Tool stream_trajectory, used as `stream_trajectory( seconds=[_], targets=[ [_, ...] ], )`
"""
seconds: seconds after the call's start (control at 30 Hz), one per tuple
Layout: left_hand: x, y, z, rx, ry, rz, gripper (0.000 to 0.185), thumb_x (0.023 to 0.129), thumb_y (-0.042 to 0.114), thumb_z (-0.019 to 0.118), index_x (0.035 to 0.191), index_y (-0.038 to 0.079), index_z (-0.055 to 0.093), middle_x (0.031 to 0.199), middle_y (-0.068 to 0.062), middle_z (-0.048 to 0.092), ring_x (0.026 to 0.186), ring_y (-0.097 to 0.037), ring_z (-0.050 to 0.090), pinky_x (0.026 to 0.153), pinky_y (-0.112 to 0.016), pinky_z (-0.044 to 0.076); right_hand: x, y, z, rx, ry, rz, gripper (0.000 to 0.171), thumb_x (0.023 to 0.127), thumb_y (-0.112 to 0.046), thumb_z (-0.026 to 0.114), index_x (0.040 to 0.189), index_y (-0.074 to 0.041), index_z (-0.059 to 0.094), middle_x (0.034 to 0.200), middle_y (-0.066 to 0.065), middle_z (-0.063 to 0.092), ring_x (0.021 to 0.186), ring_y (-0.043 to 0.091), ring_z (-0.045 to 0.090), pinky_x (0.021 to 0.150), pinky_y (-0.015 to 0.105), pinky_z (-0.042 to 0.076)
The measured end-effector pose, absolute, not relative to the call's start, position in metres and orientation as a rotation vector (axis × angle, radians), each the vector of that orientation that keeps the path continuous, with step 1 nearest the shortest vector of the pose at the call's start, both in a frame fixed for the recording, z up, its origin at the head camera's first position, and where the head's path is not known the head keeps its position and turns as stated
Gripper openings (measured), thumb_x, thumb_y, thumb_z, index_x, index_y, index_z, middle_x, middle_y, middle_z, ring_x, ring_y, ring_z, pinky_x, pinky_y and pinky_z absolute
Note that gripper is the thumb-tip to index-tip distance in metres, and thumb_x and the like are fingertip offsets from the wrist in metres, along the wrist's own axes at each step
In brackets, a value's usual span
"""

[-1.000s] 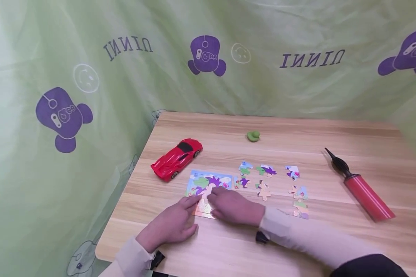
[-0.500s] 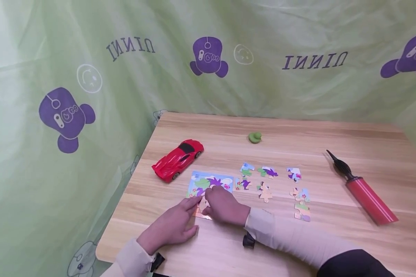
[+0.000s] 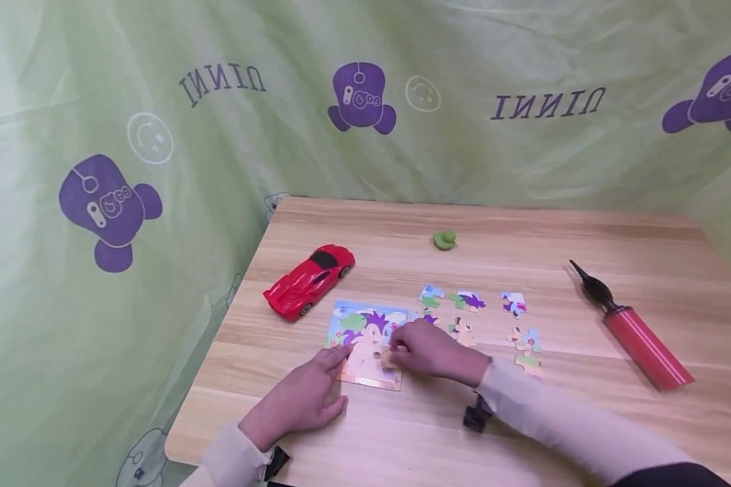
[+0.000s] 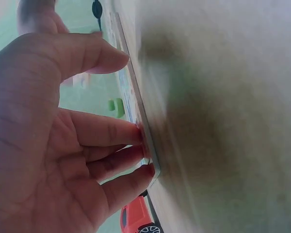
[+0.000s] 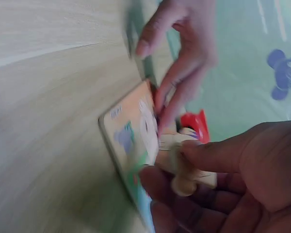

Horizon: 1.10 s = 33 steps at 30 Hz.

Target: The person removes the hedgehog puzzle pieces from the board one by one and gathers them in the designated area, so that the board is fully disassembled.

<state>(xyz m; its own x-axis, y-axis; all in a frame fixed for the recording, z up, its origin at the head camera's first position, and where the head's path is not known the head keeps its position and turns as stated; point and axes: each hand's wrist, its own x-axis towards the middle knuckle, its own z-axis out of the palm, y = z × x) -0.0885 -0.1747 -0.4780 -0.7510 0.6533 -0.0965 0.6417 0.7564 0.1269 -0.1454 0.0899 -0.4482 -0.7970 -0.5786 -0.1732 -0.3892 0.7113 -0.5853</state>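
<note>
On the wooden table (image 3: 402, 439) a puzzle board (image 3: 365, 338) lies near the front-left part, at about 7 o'clock from the table's middle. The left hand (image 3: 301, 399) lies flat beside it, fingers straight, with the fingertips (image 4: 144, 138) touching the board's left edge at its 8 o'clock corner; it grasps nothing. The right hand (image 3: 432, 348) comes in from 4 o'clock and pinches a tan puzzle piece (image 5: 186, 170) between thumb and curled fingers, holding it right at the board's right side; whether the piece already touches the picture cannot be told, since the wrist view is blurred. Loose puzzle pieces (image 3: 469, 299) lie scattered on the table at 2 to 3 o'clock of the board, near but apart from it. A red toy car (image 3: 307, 281) stands at 10 o'clock of the board, close by. A small green lump (image 3: 445, 239) sits farther back at 1 o'clock. A red hand pump (image 3: 636, 338) with a black nozzle lies well apart at 3 o'clock. A green printed cloth (image 3: 158, 135) hangs behind and to the left of the table
</note>
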Motion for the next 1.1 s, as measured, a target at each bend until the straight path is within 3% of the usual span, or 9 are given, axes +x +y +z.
stream_trajectory(
  seconds=[0.3,0.5,0.67,0.8,0.9,1.0,1.1],
  targets=[
    [-0.085,-0.172,-0.475,1.024,2.818,0.116,0.046,0.092,0.04,0.062,0.1,-0.004,0.073,0.157,-0.014,0.043,0.137,-0.027,0.047,0.109,-0.037,0.049,-0.12,0.16,-0.44,-0.645,2.601,-0.683,0.022,0.089,-0.016,0.072,0.07,-0.021,0.062,0.062,-0.01,0.049,0.059,0.005,0.044,0.054,0.019,0.035],
    [-0.085,-0.171,-0.476,1.012,2.821,0.125,0.05,0.093,0.041,0.061,0.109,-0.005,0.072,0.158,-0.013,0.042,0.139,-0.027,0.046,0.11,-0.037,0.048,-0.112,0.173,-0.44,-0.626,2.613,-0.608,0.028,0.088,-0.015,0.074,0.066,-0.021,0.058,0.06,-0.011,0.046,0.058,0.005,0.042,0.054,0.019,0.032],
    [-0.085,-0.17,-0.477,1.023,2.813,0.139,0.046,0.093,0.041,0.061,0.102,-0.003,0.073,0.159,-0.012,0.041,0.138,-0.026,0.046,0.111,-0.037,0.047,-0.107,0.177,-0.441,-0.569,2.667,-0.514,0.025,0.087,-0.019,0.075,0.067,-0.023,0.06,0.061,-0.011,0.049,0.057,0.006,0.043,0.053,0.021,0.033],
    [-0.084,-0.171,-0.479,1.006,2.815,0.184,0.054,0.092,0.042,0.062,0.116,-0.006,0.07,0.16,-0.012,0.038,0.141,-0.026,0.045,0.111,-0.037,0.047,-0.105,0.178,-0.438,-0.672,2.844,-0.402,0.024,0.087,-0.02,0.072,0.067,-0.022,0.059,0.063,-0.009,0.048,0.058,0.006,0.04,0.05,0.022,0.033],
    [-0.083,-0.173,-0.479,0.942,2.81,0.247,0.072,0.09,0.048,0.064,0.137,-0.006,0.057,0.164,-0.014,0.03,0.146,-0.029,0.038,0.112,-0.039,0.046,-0.104,0.174,-0.432,-0.782,2.962,-0.326,0.013,0.087,-0.021,0.072,0.076,-0.016,0.067,0.071,-0.006,0.057,0.062,0.007,0.047,0.051,0.024,0.042],
    [-0.083,-0.174,-0.479,0.858,2.796,0.278,0.081,0.088,0.054,0.065,0.145,-0.001,0.05,0.166,-0.016,0.023,0.151,-0.034,0.03,0.113,-0.042,0.046,-0.107,0.159,-0.427,-0.872,2.951,-0.333,0.011,0.089,-0.022,0.071,0.09,-0.011,0.073,0.08,-0.002,0.066,0.067,0.009,0.056,0.057,0.026,0.051],
    [-0.084,-0.175,-0.478,0.825,2.783,0.273,0.081,0.088,0.056,0.064,0.145,0.001,0.05,0.165,-0.018,0.025,0.151,-0.038,0.029,0.113,-0.046,0.045,-0.115,0.135,-0.428,-0.967,2.865,-0.386,0.014,0.091,-0.023,0.069,0.096,-0.011,0.074,0.085,0.0,0.071,0.073,0.012,0.063,0.065,0.028,0.055]
  ],
)
